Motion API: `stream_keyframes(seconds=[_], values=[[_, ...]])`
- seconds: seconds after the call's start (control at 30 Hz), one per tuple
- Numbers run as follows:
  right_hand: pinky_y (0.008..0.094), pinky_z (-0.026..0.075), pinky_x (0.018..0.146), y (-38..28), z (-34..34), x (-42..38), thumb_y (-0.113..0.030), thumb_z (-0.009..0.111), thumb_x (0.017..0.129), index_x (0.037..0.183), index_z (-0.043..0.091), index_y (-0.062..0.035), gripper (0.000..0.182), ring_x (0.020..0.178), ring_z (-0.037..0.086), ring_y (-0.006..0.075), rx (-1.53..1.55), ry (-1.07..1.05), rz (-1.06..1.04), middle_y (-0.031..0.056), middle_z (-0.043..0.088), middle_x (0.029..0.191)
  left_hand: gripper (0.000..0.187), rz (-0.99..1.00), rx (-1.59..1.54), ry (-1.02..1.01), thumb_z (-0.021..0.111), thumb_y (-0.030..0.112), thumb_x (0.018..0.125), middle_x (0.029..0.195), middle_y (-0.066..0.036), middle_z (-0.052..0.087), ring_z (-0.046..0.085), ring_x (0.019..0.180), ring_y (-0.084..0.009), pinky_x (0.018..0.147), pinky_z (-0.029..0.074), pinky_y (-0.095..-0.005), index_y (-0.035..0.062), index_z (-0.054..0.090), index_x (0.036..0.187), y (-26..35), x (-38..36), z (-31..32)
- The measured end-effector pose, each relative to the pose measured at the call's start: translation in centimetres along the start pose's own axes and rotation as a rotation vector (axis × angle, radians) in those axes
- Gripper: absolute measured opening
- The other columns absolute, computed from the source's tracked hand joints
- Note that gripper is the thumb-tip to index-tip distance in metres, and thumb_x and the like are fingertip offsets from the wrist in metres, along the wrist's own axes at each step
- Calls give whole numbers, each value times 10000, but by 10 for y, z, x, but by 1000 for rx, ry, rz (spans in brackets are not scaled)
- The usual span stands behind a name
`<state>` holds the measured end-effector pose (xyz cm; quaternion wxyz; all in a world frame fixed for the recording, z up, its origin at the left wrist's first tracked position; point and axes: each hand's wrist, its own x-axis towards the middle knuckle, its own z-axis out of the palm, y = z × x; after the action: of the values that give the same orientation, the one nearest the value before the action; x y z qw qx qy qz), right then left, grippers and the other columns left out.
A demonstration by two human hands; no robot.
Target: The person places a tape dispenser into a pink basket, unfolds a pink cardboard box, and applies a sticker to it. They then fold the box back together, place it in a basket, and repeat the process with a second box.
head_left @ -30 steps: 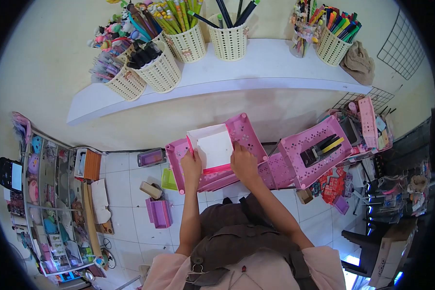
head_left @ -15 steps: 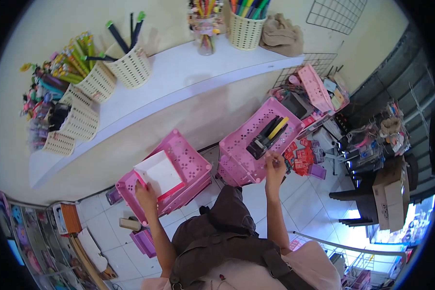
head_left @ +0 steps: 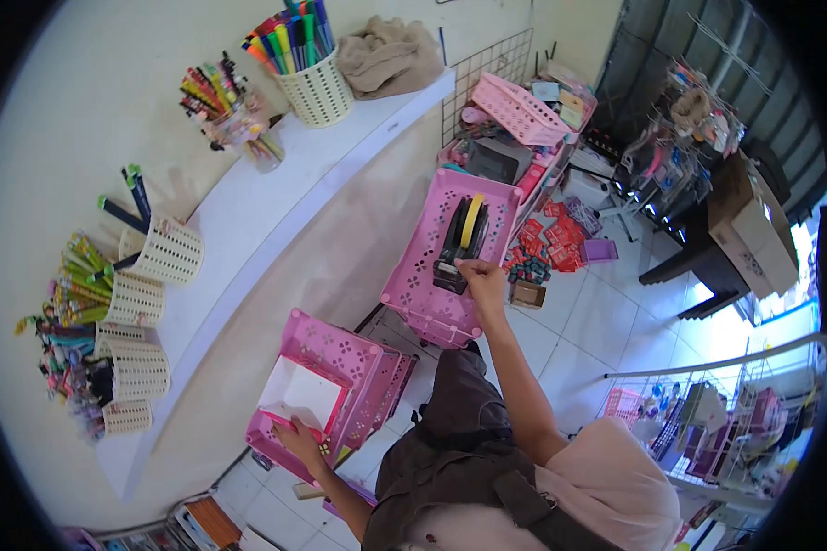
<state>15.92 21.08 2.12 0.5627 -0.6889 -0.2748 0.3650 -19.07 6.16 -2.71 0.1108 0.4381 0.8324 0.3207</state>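
My left hand (head_left: 300, 444) grips the near edge of a shallow white box (head_left: 306, 397) with bright pink sides. The box rests tilted in the top of a pink plastic basket (head_left: 363, 363) with flower-shaped holes. Forward and to the right, my right hand (head_left: 483, 283) pinches at the front end of a black tape dispenser (head_left: 452, 248), where the tape comes off; the strip itself is hard to make out. A yellow roll (head_left: 472, 220) sits in the dispenser, which stands on a second pink basket (head_left: 423, 216).
A white wall shelf (head_left: 239, 211) carries cream pen baskets (head_left: 317, 89), pencils and a brown cloth (head_left: 388, 57). Red packets (head_left: 560, 243) and a purple tray (head_left: 600, 251) lie on the tiled floor. Beyond are a cardboard box (head_left: 752, 225) and a wire rack (head_left: 708, 404).
My view has swung to the right. My right hand has moved in from in front of the dispenser to its front end. My left hand stays at the white box.
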Motion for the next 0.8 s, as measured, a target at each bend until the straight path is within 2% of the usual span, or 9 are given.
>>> stream_keyframes(seconds=[0.07,0.23,0.3,0.43,0.63,0.73,0.8], values=[[194,356,494,3,1,2,-144,655,663,679,625,26,174,520,473,65,64,6,15,28,561,574,437,-57,-1,59,488,107,749,1067,-308,403,383,1005,-418,875,279,-438,-112,365,1107,0,-2,1],[183,354,500,6,14,8,-74,635,670,707,617,38,119,525,474,68,231,13,-18,32,564,595,464,-63,41,58,475,130,761,1111,-327,353,366,1024,-431,885,276,-438,-118,334,1127,-14,0,9],[180,360,516,-3,17,8,-39,604,690,740,606,41,95,541,481,69,431,50,-59,33,568,634,475,-80,42,58,470,138,765,1118,-334,342,360,1031,-433,886,275,-439,-124,323,1132,-14,0,9],[183,360,525,-28,15,-4,-39,591,702,758,601,31,90,562,480,65,396,33,6,28,567,657,492,-94,51,45,459,153,774,1128,-334,333,348,1049,-434,890,275,-441,-141,303,1136,-12,0,10],[187,338,521,-16,22,-48,-45,588,703,752,602,22,84,564,451,56,405,-66,-4,7,547,634,499,-153,0,-16,449,162,781,1160,-331,307,327,1075,-438,906,267,-434,-145,292,1142,8,0,0],[198,348,517,14,19,-47,-52,585,691,717,607,15,75,566,461,60,249,-60,22,11,553,624,514,-189,-17,-49,444,171,785,1197,-334,268,295,1107,-439,929,245,-424,-144,278,1154,12,-1,-1],[214,360,493,27,20,-43,-60,586,660,669,609,9,74,530,463,65,73,2,-71,21,544,568,522,-214,16,-53,441,176,787,1215,-334,246,277,1124,-438,942,232,-417,-144,269,1163,16,0,-2]])
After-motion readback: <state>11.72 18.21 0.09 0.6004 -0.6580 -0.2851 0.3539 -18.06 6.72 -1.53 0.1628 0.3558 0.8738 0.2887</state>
